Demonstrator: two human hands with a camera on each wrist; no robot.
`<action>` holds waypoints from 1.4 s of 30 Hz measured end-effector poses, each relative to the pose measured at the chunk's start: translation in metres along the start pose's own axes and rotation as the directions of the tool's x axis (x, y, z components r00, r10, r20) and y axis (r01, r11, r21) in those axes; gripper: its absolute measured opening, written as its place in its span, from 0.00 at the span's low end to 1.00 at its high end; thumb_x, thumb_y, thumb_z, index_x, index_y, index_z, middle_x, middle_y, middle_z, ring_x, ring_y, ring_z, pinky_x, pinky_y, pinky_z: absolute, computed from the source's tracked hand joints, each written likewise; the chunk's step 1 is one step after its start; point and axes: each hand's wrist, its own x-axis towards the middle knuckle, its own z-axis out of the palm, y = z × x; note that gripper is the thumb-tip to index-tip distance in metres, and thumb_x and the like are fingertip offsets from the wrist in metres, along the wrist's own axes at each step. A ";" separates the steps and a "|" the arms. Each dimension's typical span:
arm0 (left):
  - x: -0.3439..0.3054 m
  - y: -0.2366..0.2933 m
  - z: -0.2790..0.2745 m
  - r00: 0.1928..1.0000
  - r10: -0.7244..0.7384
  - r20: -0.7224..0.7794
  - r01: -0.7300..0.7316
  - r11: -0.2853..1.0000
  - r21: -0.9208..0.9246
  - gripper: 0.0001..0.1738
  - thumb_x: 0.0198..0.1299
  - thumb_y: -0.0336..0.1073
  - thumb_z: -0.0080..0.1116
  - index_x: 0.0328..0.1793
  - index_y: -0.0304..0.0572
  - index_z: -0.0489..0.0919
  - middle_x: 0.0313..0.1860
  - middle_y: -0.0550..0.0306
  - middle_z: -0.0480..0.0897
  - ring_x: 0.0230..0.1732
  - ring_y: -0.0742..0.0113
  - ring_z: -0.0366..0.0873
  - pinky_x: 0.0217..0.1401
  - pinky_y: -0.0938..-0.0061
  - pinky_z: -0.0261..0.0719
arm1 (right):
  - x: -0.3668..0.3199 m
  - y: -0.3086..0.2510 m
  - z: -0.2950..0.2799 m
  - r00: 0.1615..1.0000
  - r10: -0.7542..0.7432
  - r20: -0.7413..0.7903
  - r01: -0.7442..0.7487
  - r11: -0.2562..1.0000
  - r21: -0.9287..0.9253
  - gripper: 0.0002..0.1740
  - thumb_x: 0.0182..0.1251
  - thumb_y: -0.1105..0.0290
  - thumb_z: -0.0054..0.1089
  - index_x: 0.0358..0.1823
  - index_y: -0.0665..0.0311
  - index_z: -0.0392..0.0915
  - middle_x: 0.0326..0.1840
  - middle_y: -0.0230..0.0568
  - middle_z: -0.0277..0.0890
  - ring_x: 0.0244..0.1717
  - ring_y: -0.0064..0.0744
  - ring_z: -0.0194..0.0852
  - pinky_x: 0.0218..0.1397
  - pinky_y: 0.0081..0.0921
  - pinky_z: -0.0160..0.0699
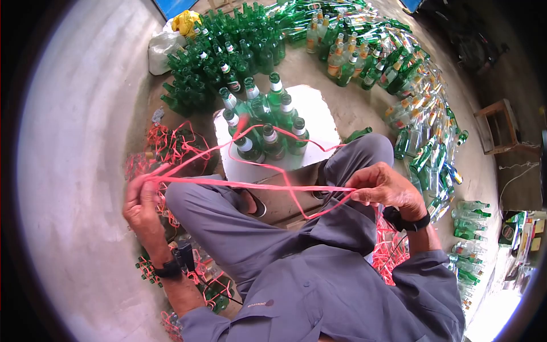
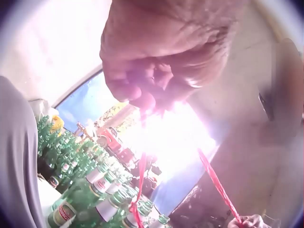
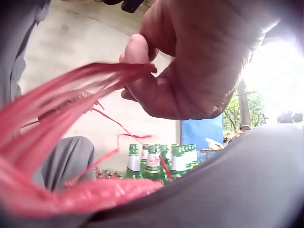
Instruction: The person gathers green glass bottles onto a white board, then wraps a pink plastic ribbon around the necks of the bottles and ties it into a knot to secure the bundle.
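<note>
The left hand [image 1: 142,204] is curled round the pink-red, flat plastic twine [image 1: 256,186], and the right hand [image 1: 390,187] pinches it between thumb and fingers. The twine stretches between the hands above the person's lap, with slack loops hanging below and crossing in front of the clustered green glass bottles with white neck labels [image 1: 273,141]. These stand upright on the low white-topped bench [image 1: 318,122], beyond the grey-trousered knees [image 1: 196,199].

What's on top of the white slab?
Upright green bottles, clustered, with pale neck labels; pink strands cross them in the head view. The slab under their bases is covered, and front bottles partly hide rear ones.
</note>
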 end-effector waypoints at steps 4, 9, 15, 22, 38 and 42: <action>0.014 -0.020 -0.028 0.992 0.013 -0.127 -0.016 1.000 -0.020 0.08 0.72 0.32 0.56 0.48 0.35 0.82 0.29 0.68 0.78 0.24 0.84 0.64 0.27 0.87 0.60 | -0.019 0.004 -0.018 0.997 0.042 -0.069 -0.047 0.996 -0.071 0.11 0.66 0.70 0.66 0.44 0.71 0.83 0.26 0.25 0.77 0.25 0.11 0.69 0.25 0.13 0.64; 0.035 -0.055 -0.065 0.975 0.002 -0.222 -0.024 0.995 -0.098 0.09 0.72 0.33 0.57 0.50 0.35 0.81 0.31 0.65 0.79 0.21 0.85 0.63 0.22 0.89 0.57 | -0.037 0.024 -0.049 0.959 -0.031 -0.280 -0.018 0.985 -0.170 0.11 0.66 0.71 0.61 0.45 0.70 0.84 0.27 0.23 0.76 0.27 0.10 0.67 0.28 0.14 0.64; 0.038 -0.065 -0.094 0.945 -0.116 -0.305 0.047 0.973 -0.225 0.10 0.71 0.36 0.60 0.49 0.35 0.80 0.26 0.67 0.73 0.20 0.84 0.61 0.21 0.88 0.56 | -0.040 0.058 -0.087 0.782 -0.228 -0.580 -0.020 0.921 -0.389 0.11 0.66 0.75 0.56 0.44 0.73 0.82 0.24 0.28 0.76 0.25 0.15 0.71 0.30 0.19 0.74; 0.037 -0.091 -0.124 0.914 -0.167 -0.369 0.056 0.954 -0.293 0.14 0.72 0.41 0.59 0.51 0.37 0.78 0.28 0.64 0.76 0.24 0.78 0.72 0.27 0.84 0.68 | -0.038 0.048 -0.108 0.593 -0.256 -0.764 0.169 0.967 -0.192 0.12 0.76 0.69 0.54 0.47 0.70 0.83 0.26 0.27 0.77 0.24 0.13 0.71 0.26 0.13 0.71; 0.030 -0.053 -0.054 0.995 0.056 -0.088 -0.040 0.983 0.177 0.11 0.72 0.28 0.54 0.56 0.36 0.83 0.34 0.64 0.81 0.30 0.81 0.74 0.30 0.85 0.71 | -0.116 0.155 -0.202 0.364 0.209 -0.908 0.755 0.504 0.419 0.22 0.81 0.51 0.45 0.49 0.66 0.75 0.19 0.23 0.62 0.13 0.12 0.49 0.13 0.14 0.42; 0.030 -0.043 -0.039 0.994 -0.086 0.065 0.088 0.996 -0.022 0.12 0.72 0.30 0.55 0.56 0.35 0.83 0.36 0.60 0.83 0.29 0.77 0.81 0.30 0.82 0.79 | -0.147 0.255 -0.225 0.266 0.411 -0.872 0.662 0.580 0.475 0.20 0.80 0.53 0.44 0.47 0.62 0.77 0.20 0.23 0.65 0.14 0.12 0.55 0.12 0.14 0.47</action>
